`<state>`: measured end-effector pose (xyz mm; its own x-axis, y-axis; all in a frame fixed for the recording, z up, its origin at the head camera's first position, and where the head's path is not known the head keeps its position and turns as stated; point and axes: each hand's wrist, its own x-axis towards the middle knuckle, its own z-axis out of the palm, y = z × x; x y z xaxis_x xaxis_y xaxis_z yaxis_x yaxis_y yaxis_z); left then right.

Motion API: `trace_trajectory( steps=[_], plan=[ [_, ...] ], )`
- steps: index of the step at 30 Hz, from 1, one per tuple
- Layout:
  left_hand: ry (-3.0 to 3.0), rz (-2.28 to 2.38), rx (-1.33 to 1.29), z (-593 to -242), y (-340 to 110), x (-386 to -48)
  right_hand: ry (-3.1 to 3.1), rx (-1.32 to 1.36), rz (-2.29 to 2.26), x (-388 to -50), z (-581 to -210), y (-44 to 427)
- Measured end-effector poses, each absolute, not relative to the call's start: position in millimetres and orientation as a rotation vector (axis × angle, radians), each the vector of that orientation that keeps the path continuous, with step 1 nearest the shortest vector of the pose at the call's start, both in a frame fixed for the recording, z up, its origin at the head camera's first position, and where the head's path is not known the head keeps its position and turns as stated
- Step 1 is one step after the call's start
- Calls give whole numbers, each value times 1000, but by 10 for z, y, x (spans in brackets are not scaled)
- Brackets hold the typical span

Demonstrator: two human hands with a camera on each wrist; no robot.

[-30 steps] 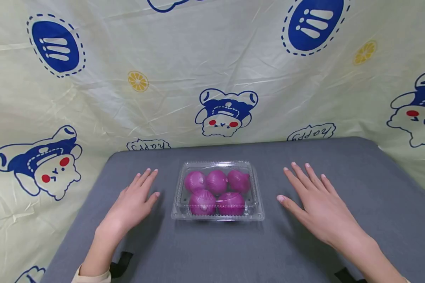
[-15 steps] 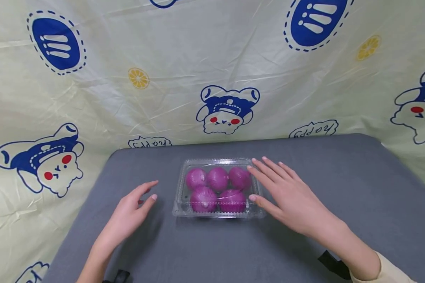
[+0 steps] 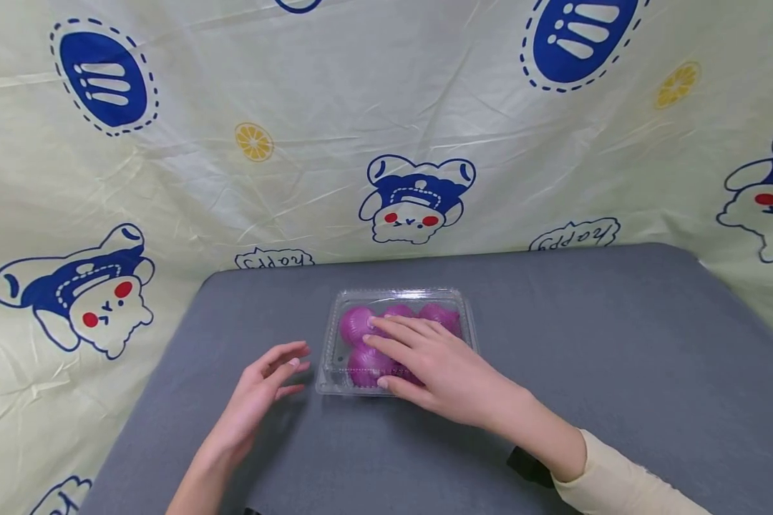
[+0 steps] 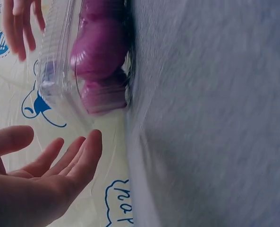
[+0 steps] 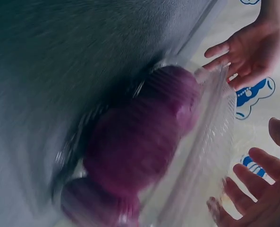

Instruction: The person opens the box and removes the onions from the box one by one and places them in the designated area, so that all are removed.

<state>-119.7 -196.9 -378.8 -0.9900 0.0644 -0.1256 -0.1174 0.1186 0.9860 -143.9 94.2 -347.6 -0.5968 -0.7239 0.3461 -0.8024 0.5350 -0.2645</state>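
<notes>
A clear plastic clamshell box (image 3: 327,383) with its lid down sits mid-table, holding several purple onions (image 3: 368,365). My right hand (image 3: 434,368) reaches over the box's right part with fingers extended, hiding some onions. In the right wrist view this right hand (image 5: 262,194) is spread beside the lid; whether it touches cannot be told. My left hand (image 3: 258,397) hovers just left of the box, fingers loosely bent and holding nothing. In the left wrist view the left hand (image 4: 45,184) has a gap between its fingertips and the box wall (image 4: 59,61).
Grey cloth covers the table (image 3: 586,336). Behind it hangs a pale curtain (image 3: 309,79) printed with blue cartoon figures and orange slices. A black band (image 3: 530,466) shows under the right wrist, near a cream sleeve (image 3: 618,476).
My right hand has swept left from beside the box to over it. The left hand has drawn slightly right, closer to the box, its fingers more bent. The box stays in place.
</notes>
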Motion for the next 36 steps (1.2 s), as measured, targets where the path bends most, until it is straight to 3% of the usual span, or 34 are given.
trace_trajectory(
  steps=[14, 36],
  plan=[
    [1827, 2132, -16, -3910, -1926, -1224, -2520, 1551, 635, -1679, -3608, 425],
    [1399, 2309, -99, -3992, -1903, -1271, -2565, 1749, 649, -1964, -3661, 112]
  ],
)
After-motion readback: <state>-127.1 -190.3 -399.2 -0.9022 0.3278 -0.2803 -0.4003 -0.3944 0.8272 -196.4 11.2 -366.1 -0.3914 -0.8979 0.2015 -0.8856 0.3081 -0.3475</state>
